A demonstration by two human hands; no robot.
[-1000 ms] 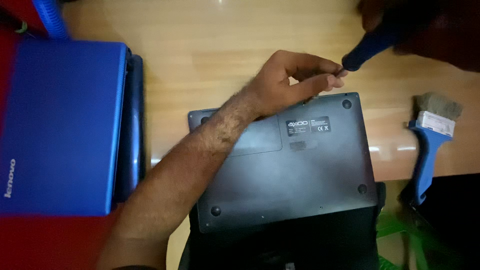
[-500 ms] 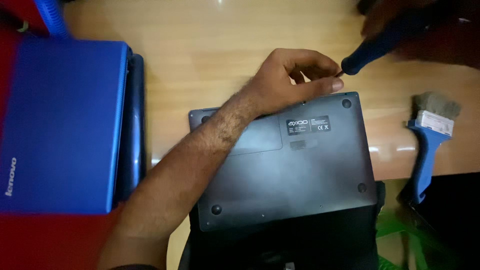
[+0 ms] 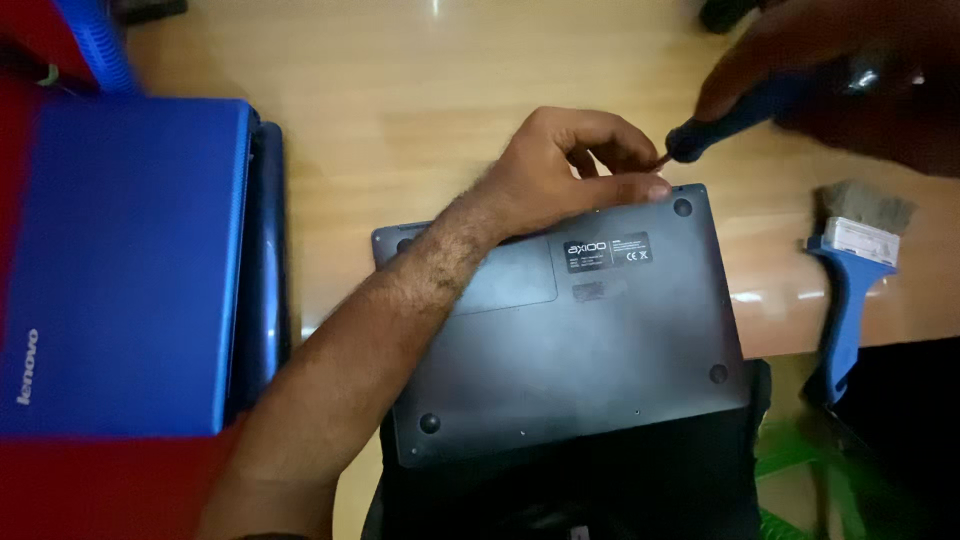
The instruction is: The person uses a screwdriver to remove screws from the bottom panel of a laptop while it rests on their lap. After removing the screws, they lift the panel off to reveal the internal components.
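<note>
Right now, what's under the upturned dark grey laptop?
The far part of the dark grey laptop lies on the light wooden table; its near edge sits over something black I cannot identify. Anything beneath its middle is covered.

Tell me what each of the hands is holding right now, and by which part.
The right hand grips a blue-handled screwdriver by its handle. The left hand pinches near the screwdriver's tip, fingers resting on the far edge of the upturned dark laptop.

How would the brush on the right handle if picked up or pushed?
The brush probably feels light: slim blue handle, small bristle head. It lies flat, so a push likely slides it, not rolls it. Its handle overhangs the table edge, so a nudge might tip it off.
</note>
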